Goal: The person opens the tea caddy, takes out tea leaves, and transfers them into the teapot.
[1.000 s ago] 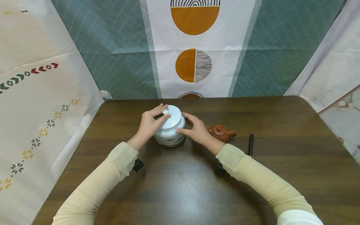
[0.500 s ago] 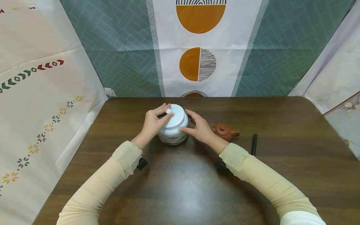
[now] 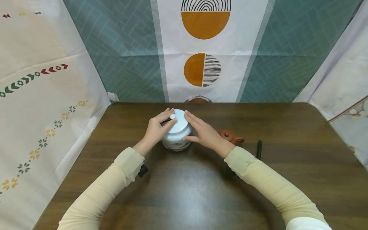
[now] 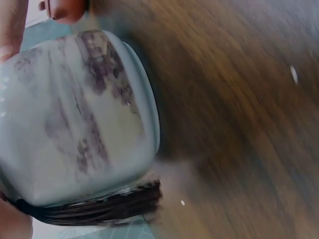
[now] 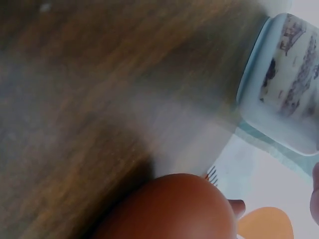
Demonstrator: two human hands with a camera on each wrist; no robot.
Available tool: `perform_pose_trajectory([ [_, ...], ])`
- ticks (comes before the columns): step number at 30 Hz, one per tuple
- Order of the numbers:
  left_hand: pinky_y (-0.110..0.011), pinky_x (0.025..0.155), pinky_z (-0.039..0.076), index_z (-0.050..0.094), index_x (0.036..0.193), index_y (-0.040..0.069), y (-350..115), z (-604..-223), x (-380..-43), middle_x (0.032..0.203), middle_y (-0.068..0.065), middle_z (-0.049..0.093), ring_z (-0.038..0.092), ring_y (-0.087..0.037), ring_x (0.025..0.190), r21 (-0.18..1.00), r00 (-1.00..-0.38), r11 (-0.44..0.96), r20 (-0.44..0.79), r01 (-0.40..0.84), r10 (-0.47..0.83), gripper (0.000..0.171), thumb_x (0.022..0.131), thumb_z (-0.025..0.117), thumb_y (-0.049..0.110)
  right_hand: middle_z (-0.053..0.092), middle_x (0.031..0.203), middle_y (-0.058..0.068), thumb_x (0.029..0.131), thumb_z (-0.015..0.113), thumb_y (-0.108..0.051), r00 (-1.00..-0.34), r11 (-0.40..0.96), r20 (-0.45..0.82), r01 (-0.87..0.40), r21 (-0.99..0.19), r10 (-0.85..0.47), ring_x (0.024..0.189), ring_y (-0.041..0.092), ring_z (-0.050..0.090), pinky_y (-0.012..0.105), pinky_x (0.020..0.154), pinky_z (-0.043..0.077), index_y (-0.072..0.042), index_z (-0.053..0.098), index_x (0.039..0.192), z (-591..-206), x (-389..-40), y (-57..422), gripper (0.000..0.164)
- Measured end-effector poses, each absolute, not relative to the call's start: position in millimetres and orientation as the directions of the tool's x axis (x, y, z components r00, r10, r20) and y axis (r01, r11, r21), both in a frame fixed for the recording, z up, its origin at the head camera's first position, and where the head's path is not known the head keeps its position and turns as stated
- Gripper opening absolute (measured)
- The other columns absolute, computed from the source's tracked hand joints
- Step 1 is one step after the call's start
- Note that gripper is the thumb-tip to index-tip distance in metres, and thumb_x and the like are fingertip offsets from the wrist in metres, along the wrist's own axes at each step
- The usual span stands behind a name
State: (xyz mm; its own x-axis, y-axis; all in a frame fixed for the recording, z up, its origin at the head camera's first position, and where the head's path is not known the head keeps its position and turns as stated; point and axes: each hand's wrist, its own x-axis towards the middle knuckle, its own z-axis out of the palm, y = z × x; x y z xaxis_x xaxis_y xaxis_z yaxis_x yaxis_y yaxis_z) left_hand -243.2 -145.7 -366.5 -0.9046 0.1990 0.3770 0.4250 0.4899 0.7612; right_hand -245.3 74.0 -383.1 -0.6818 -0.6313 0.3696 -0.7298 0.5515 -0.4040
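Observation:
A white lidded porcelain jar (image 3: 176, 144), with dark printed patterns on its side, stands on the table between both hands. My left hand (image 3: 156, 127) holds its white lid (image 3: 181, 120) from the left, thumb and forefinger either side of the knob (image 3: 172, 116). Across the lid's right edge lie the extended fingers of my right hand (image 3: 204, 132), its thumb against the jar's front. A dark, fibrous bundle (image 4: 109, 206) with a frayed end is beside the jar at my left hand, mostly hidden in the head view.
A small reddish-brown clay teapot (image 3: 229, 135) stands just right of my right hand; it looms close in the right wrist view. Further right a thin black stick (image 3: 259, 150) lies partly behind my sleeve. The brown wooden table (image 3: 189, 191) ends at a hanging cloth (image 3: 132, 64).
My right hand's fingers have moved from round the jar's right side up onto the lid's edge and straightened. My left hand keeps its place. The view has shifted a little.

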Motion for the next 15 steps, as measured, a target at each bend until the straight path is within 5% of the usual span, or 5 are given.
perform_pose_trajectory([
  [15, -0.043, 0.113, 0.029, 0.062, 0.124, 0.000, -139.8, -376.2, -245.9, 0.129, -0.012, 0.060, 0.047, -0.028, 0.130, 0.722, -0.862, 0.486, 0.481, 0.492, 0.159, 0.038, 0.089, 0.067, 0.015, 0.029, 0.153, 0.018, 0.078, 0.075, -0.030, -0.657, 0.527, 0.427, -0.753, -0.393, -0.621, 0.137, 0.028, 0.038, 0.039, 0.103, 0.042, 0.003, 0.030, 0.146, -384.2, -243.7, 73.3, 0.088],
])
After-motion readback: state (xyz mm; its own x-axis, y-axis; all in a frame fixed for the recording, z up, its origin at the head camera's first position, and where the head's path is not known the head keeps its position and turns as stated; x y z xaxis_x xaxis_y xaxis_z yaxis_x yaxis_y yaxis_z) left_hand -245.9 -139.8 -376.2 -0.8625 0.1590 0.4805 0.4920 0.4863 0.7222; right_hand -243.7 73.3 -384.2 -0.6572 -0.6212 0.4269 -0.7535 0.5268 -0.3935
